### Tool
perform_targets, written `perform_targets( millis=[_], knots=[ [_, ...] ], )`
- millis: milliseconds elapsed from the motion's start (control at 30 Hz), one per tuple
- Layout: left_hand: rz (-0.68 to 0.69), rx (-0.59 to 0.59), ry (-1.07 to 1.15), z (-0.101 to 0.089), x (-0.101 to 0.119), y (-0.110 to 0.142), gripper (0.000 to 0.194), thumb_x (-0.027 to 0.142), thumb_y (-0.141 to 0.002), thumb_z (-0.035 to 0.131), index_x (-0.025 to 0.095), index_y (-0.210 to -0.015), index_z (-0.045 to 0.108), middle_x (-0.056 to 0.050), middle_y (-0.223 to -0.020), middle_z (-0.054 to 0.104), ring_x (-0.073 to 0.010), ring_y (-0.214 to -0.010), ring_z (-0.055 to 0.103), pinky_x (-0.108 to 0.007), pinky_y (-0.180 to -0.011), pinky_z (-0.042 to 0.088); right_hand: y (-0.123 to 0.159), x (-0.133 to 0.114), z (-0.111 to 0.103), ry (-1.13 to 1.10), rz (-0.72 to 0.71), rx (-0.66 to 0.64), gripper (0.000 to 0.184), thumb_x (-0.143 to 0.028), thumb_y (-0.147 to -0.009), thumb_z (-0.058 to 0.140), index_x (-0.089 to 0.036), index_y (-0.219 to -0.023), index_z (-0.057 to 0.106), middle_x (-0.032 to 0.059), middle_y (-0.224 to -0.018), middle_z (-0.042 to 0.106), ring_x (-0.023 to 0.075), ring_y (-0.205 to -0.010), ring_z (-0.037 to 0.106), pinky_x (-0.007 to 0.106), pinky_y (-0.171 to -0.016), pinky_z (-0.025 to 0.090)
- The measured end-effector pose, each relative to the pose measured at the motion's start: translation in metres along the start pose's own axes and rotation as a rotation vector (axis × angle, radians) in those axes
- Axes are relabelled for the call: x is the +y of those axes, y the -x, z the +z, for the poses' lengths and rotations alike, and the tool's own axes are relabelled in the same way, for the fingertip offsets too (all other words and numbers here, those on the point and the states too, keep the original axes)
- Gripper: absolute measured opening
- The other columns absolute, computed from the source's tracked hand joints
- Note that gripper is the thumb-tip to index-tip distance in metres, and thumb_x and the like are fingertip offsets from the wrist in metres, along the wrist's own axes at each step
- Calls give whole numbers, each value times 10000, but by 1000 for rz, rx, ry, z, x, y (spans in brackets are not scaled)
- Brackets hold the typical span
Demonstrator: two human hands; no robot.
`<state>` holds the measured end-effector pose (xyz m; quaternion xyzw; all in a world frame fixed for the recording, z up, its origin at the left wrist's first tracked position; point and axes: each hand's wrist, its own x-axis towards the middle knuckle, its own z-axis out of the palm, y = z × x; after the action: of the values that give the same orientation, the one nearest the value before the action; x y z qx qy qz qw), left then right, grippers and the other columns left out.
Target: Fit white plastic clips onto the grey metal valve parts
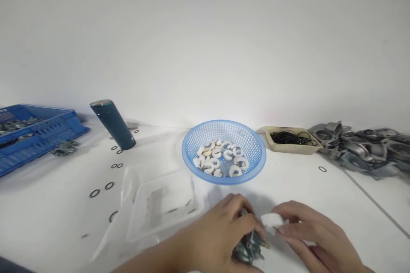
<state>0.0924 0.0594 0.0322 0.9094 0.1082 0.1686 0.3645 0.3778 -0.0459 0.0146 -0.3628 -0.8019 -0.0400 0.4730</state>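
Near the front edge, my left hand (221,232) is wrapped round a metal carburetor body (249,249) with a small brass piece sticking out on its right. Part of the body is hidden under my fingers. Just to the right, my right hand (315,236) pinches a white carburetor float (272,220) between thumb and fingers. A narrow gap separates the float from the body. Beyond both hands stands a round blue plastic basket (224,181) holding several similar white C-shaped floats (235,171).
Left of my hands lies a clear plastic tray (134,222). Black rubber rings (95,193) are scattered near a dark teal flask (113,124). A blue crate (64,130) with metal parts is far left. At right are a cream tray (293,149) of black rings and piled metal castings (374,151).
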Motion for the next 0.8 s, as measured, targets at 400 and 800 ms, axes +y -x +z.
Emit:
perform_targets(
  millis=[400,800],
  knots=[
    [-59,-39,-318,7,3,0,703,608,-840,985,264,-1370,677,-106,-1383,687,-372,-1172,721,-518,-1003,658,-17,3,-2,65,4,-6,204,-110,-1107,681,-252,-1184,806,73,-1157,856,154,-1011,879,167,-925,700],
    [-144,-90,256,19,-14,2,666,664,-830,1011,274,-1316,774,-79,-1351,815,-325,-1216,798,-443,-1115,636,-12,24,-7,9,143,-200,141,-211,-1146,695,-267,-1139,823,86,-1111,832,240,-970,847,276,-797,714]
  ],
)
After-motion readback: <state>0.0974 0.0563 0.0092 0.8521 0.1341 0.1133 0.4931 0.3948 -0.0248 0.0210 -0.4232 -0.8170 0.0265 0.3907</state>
